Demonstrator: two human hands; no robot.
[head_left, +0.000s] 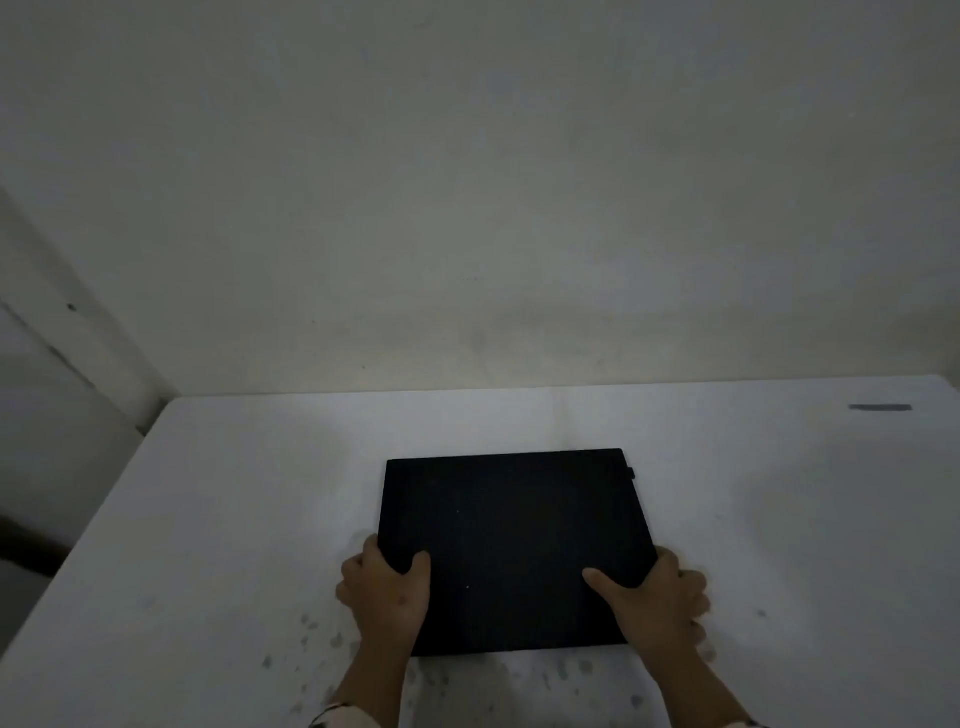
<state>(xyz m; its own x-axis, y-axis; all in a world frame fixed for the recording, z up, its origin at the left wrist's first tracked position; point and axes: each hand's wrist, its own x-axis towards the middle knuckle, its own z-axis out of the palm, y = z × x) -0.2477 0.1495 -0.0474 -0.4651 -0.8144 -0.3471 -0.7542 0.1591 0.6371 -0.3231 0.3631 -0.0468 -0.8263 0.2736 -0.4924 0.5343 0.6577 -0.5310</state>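
Observation:
A flat black closed laptop (511, 540) lies on a white table (234, 519), roughly in the middle of it. My left hand (387, 592) grips the laptop's near left edge, thumb on top and fingers curled round the side. On the near right edge my right hand (657, 603) holds it the same way, thumb lying on the lid. A small black tab sticks out at the laptop's far right corner.
A pale wall (467, 208) rises right behind the table's far edge. A short dark strip (879, 408) lies on the table at the far right. Grey-green speckles mark the tabletop near me. The table's left edge runs diagonally beside a dim floor area.

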